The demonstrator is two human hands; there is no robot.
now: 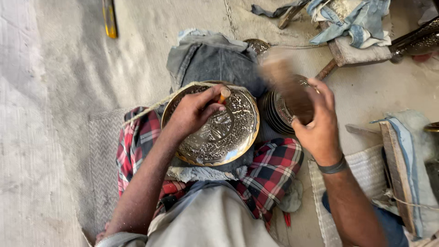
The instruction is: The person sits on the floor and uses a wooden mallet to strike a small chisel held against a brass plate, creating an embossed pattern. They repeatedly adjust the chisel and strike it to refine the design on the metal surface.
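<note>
Head view. The left hand [194, 112] is at the centre of the frame, resting on an engraved round metal plate [215, 130]. Its fingers are closed around a short punch [223, 94] with a wooden-coloured top, held near the plate's upper edge. The plate lies tilted on a grey denim pad [215, 59] over the person's lap, which is covered by a red checked cloth [270, 171]. A rope [155, 107] runs from the left across the upper rim of the plate.

The right hand [320, 123] is at centre right, raised above the plate level. It is closed around the handle of a mallet [286, 82], whose head is blurred by motion. A dark band sits on the right wrist.

A stack of similar plates [276, 114] lies just beside the engraved plate, to its right, partly hidden by the mallet and right hand. A bundle of blue rags [352, 18] lies at the upper right of the frame. A yellow-handled tool [109, 18] lies on the floor [59, 91] at the upper left, well apart from both hands. A padded wooden block [402, 169] sits at the right edge.
</note>
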